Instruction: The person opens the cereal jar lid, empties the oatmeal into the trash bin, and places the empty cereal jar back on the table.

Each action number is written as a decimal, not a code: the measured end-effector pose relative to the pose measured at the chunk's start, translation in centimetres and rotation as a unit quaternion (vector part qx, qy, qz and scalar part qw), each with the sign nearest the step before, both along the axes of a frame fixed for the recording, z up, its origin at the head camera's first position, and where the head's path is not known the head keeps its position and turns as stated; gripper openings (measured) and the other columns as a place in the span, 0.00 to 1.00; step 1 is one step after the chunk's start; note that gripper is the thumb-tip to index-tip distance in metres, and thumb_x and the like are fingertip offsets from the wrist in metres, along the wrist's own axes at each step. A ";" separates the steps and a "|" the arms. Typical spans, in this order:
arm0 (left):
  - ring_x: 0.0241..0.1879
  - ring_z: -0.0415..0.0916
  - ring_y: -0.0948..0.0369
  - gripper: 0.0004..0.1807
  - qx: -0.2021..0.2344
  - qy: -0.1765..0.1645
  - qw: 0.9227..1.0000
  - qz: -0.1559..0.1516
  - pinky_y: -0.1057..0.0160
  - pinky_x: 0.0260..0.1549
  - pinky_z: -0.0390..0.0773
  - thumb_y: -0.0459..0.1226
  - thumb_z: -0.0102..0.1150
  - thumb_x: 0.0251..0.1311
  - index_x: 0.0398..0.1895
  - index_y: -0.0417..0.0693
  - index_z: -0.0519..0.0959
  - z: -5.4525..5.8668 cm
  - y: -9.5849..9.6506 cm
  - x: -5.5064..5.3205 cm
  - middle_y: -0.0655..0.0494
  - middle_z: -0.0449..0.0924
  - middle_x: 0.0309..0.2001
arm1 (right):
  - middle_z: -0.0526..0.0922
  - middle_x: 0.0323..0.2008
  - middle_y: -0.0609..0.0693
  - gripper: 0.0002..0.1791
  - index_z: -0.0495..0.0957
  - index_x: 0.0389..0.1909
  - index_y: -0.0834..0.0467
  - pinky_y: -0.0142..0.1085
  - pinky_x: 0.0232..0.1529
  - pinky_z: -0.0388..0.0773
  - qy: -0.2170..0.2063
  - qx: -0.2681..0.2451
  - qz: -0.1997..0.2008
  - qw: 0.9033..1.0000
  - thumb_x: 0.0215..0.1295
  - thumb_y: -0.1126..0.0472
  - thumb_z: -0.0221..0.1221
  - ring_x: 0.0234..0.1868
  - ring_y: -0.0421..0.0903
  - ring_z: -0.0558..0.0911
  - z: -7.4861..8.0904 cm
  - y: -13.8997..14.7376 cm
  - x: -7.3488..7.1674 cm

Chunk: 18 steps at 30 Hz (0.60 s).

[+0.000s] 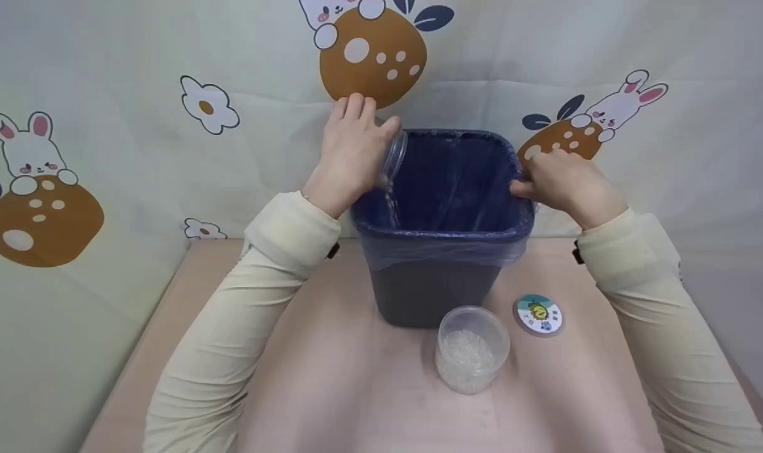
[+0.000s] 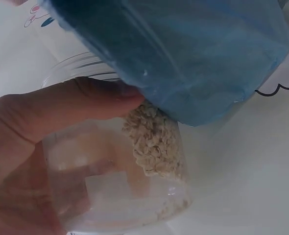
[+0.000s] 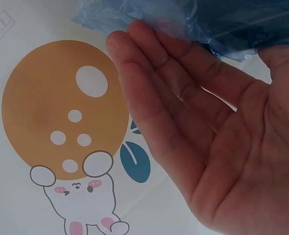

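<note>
My left hand (image 1: 350, 151) grips a clear plastic jar (image 1: 395, 156) tipped over the left rim of a dark trash can (image 1: 433, 289). Pale flakes (image 1: 391, 204) pour from its mouth into the can. Seen from the left wrist, oat-like flakes (image 2: 156, 142) are heaped along one side of the jar, and my thumb lies across its outside. A blue plastic bag (image 1: 444, 251) lines the can and folds over its rim. On the opposite side, my right hand (image 1: 564, 179) holds the lined rim, thumb at the inner edge and fingers outside.
A second clear tub (image 1: 473, 352) with whitish contents stands uncovered on the pink table (image 1: 331, 402), in front of the can. To its right lies a round lid (image 1: 539, 314) with a printed label. Behind hangs a cloth (image 1: 268, 56) printed with rabbits.
</note>
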State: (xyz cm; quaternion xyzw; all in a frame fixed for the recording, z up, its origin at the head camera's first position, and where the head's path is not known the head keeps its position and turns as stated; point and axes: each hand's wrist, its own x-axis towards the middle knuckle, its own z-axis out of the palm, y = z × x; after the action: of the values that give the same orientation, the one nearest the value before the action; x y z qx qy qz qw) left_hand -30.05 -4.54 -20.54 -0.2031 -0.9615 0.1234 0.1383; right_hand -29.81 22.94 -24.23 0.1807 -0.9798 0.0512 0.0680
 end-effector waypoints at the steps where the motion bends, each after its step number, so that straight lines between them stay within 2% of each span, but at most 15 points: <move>1: 0.59 0.55 0.43 0.29 -0.001 0.002 1.000 0.000 0.49 0.63 0.51 0.29 0.64 0.48 0.56 0.47 0.69 0.0 0.1 0.0 0.36 0.64 0.56 | 0.66 0.15 0.51 0.17 0.66 0.18 0.60 0.41 0.20 0.59 0.000 0.000 0.000 1.000 0.61 0.55 0.55 0.19 0.52 0.70 0.0 0.0 0.0; 7: 0.58 0.56 0.44 0.26 -0.007 0.011 1.000 -0.002 0.50 0.63 0.52 0.30 0.61 0.51 0.56 0.46 0.69 -0.2 0.2 0.0 0.36 0.64 0.56 | 0.67 0.15 0.50 0.17 0.67 0.17 0.60 0.41 0.20 0.60 -0.005 0.000 0.001 1.000 0.61 0.56 0.55 0.19 0.52 0.70 0.0 0.1 0.0; 14: 0.58 0.57 0.44 0.25 0.003 0.021 1.000 -0.008 0.50 0.64 0.52 0.30 0.61 0.51 0.56 0.46 0.71 -0.3 0.0 0.0 0.36 0.65 0.55 | 0.66 0.15 0.50 0.17 0.67 0.18 0.59 0.40 0.19 0.59 -0.008 -0.006 0.002 1.000 0.62 0.56 0.55 0.19 0.51 0.70 -0.1 0.1 0.0; 18: 0.57 0.58 0.44 0.25 -0.005 0.032 0.999 -0.010 0.51 0.62 0.54 0.29 0.62 0.51 0.55 0.46 0.71 -0.3 0.2 0.2 0.37 0.66 0.54 | 0.68 0.16 0.51 0.16 0.68 0.19 0.61 0.41 0.20 0.61 -0.011 -0.008 0.001 1.000 0.62 0.56 0.55 0.20 0.52 0.71 0.0 0.1 0.0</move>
State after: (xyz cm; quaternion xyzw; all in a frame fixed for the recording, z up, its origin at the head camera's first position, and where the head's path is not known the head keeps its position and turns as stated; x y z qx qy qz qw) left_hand -29.90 -4.33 -20.82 -0.2091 -0.9540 0.1333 0.1687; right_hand -29.81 23.05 -24.22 0.1805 -0.9799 0.0615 0.0586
